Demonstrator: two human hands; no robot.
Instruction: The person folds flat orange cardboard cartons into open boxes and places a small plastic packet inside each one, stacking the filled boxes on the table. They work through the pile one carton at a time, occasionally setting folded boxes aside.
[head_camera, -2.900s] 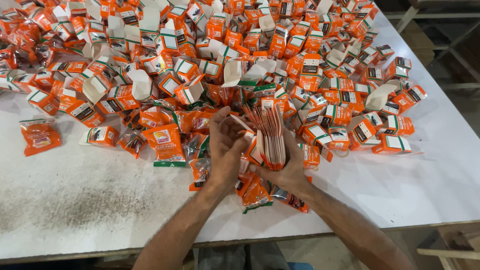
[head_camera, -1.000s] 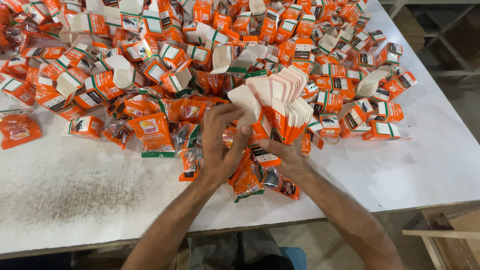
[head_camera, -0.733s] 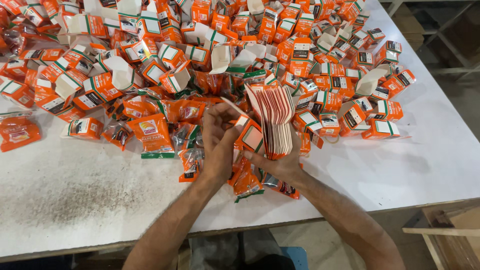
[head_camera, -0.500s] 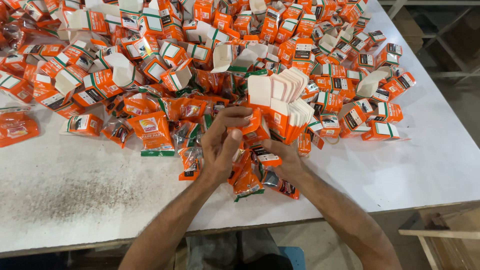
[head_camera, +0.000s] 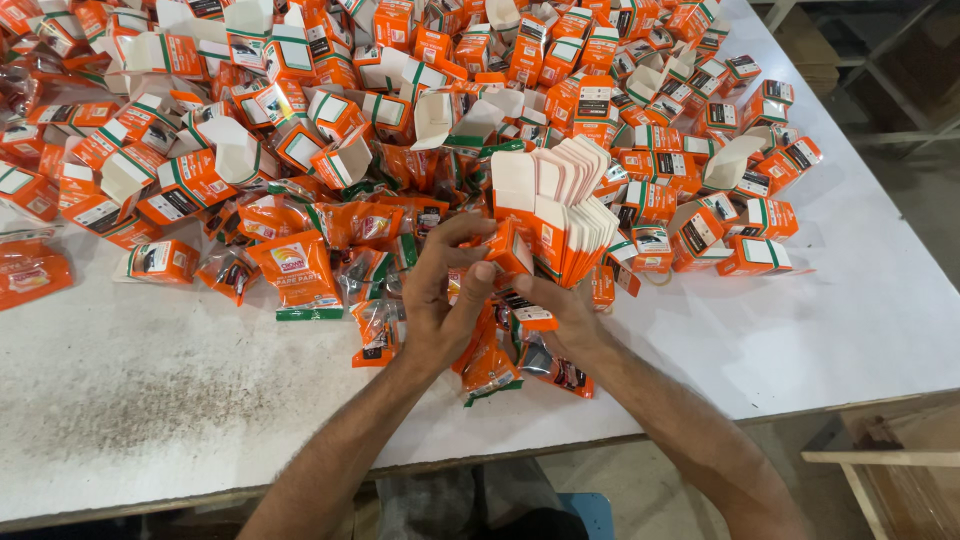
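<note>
My right hand (head_camera: 568, 318) holds a fanned stack of flat orange-and-white cartons (head_camera: 560, 215) upright, their white flaps at the top. My left hand (head_camera: 445, 290) pinches the frontmost carton of that stack between thumb and fingers. Both hands hover over orange foil sachets (head_camera: 495, 362) lying at the near side of the pile on the white table (head_camera: 150, 390).
A large heap of folded small orange boxes (head_camera: 400, 90), many with open white flaps, covers the far half of the table. More orange sachets (head_camera: 298, 272) lie at the left. The table's right edge (head_camera: 900, 210) borders a floor with wooden frames.
The carton stack has turned from edge-on to fanned open with flaps up, and my left hand has come onto its front carton.
</note>
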